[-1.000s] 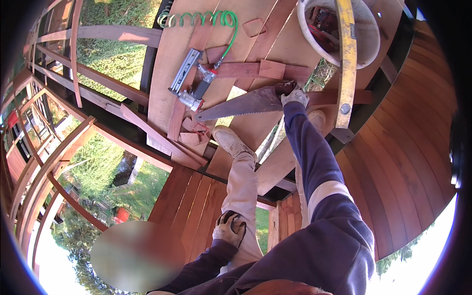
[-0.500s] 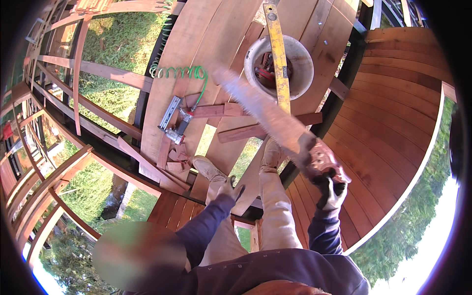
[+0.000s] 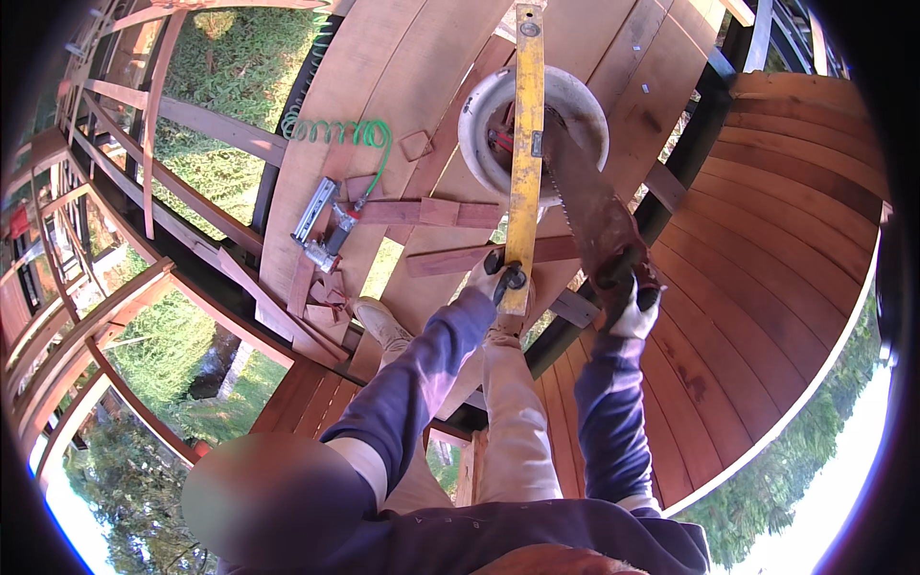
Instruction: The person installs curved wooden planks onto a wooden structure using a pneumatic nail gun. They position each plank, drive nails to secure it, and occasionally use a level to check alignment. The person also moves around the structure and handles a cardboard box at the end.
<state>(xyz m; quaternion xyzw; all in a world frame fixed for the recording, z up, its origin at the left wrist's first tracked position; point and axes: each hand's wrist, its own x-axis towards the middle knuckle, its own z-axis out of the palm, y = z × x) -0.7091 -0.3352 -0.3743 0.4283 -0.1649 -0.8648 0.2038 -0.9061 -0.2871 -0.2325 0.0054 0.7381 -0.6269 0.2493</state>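
My gloved left hand (image 3: 496,276) is closed around the near end of a long yellow spirit level (image 3: 528,187). The level reaches away from me across the white bucket (image 3: 471,144), which has reddish tools or scraps inside. In my gloved right hand (image 3: 628,305) is the handle of a handsaw (image 3: 586,199). Its rusty brown blade points away from me, toothed edge to the left, with its far end over the bucket beside the level. Whether the blade touches the bucket I cannot tell.
A nail gun (image 3: 324,225) with a green coiled hose (image 3: 350,132) lies on the planks to the left. Reddish offcuts (image 3: 329,295) and wood strips (image 3: 450,261) lie about. Gaps open between the boards. A curved slatted wood panel (image 3: 757,259) rises at right; open framing (image 3: 220,129) stands left.
My left hand has reached forward and taken hold of the level, whose near end now comes closer to me. The saw has swung from pointing far left to pointing over the bucket.
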